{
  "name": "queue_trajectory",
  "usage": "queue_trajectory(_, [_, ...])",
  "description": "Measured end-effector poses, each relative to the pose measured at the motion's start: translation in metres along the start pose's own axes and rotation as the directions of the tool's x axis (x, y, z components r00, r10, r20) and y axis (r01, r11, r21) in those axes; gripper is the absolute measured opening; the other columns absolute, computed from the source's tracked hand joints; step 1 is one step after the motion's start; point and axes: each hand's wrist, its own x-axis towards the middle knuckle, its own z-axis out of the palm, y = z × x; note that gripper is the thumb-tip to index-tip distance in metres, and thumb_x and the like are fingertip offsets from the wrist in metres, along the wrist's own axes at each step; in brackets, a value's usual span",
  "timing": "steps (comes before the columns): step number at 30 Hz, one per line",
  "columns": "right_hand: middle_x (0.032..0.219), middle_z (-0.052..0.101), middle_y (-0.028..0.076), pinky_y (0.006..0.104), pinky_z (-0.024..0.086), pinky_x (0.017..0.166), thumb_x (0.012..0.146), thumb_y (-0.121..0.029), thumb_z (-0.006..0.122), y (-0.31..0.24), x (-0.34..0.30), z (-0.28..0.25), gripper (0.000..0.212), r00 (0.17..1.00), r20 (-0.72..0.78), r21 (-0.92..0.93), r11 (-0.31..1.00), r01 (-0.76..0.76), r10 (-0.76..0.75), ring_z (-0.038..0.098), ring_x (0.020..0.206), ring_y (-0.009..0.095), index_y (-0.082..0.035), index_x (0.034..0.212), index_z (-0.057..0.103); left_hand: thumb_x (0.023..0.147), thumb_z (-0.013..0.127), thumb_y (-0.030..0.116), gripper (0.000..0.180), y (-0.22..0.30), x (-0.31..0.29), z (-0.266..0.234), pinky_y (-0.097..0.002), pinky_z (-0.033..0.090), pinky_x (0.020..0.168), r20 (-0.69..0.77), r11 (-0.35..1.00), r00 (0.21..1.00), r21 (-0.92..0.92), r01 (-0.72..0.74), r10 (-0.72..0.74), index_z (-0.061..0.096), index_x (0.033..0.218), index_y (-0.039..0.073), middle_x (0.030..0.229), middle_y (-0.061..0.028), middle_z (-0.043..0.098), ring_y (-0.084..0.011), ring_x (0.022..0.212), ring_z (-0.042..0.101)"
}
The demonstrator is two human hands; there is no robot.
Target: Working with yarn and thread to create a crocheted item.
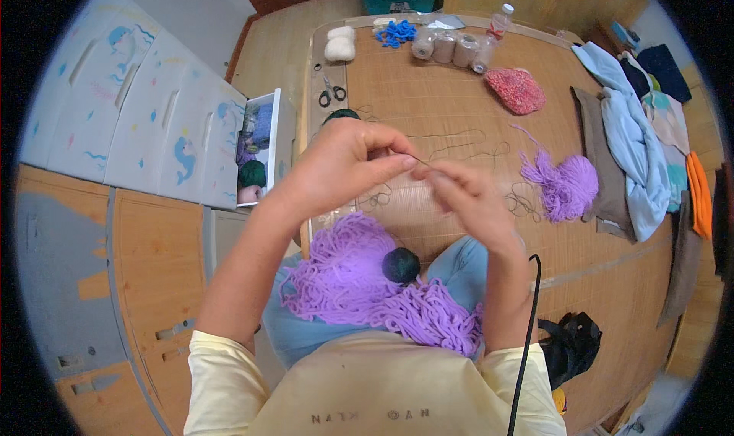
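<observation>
- The left hand pinches a thin dark thread, in the air above the mat.
- The right hand has its fingertips bent at the same thread; they are blurred, so I cannot tell if they grip it.
- Behind the left hand, a green ball is mostly hidden.
- A black cord passes near the right forearm and is cut off below.
- Loose thread loops lie between the right hand and a purple skein.
- The wooden rim follows the mat's left side, with scissors near it.
- In the lap, purple yarn lies spread, touching a dark ball.
- At left, a drawer stands pulled out from the white cabinet.
</observation>
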Motion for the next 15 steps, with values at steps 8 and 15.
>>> queue_trajectory(8, [0.069,0.053,-0.002,0.0245,0.040,0.053,0.091,-0.006,0.047,0.100,-0.017,-0.081,0.030,0.689,-0.722,-0.016,0.994,-0.104,0.060,0.049,0.059,0.010,0.000,0.118,0.060,0.089,0.065,0.020,0.018,-0.004,-0.010,-0.029,-0.0212,0.043,0.059,-0.042,0.962,0.963,-0.078,0.263,-0.267,0.070,0.092,0.003,0.077,0.0029,0.063,-0.0033,0.069,0.053])
queue_trajectory(15, [0.092,0.063,0.002,0.0267,0.048,0.068,0.086,-0.002,0.056,-0.003,-0.012,0.004,0.044,0.912,-0.328,-0.215,0.959,0.182,-0.247,0.057,0.074,0.011,0.000,0.130,0.050,0.091,0.060,0.014,0.018,0.002,0.004,0.004,-0.0232,0.045,0.063,0.048,0.981,0.996,0.176,-0.085,0.078,0.066,0.097,-0.002,0.078,-0.0007,0.063,-0.0064,0.073,0.055])
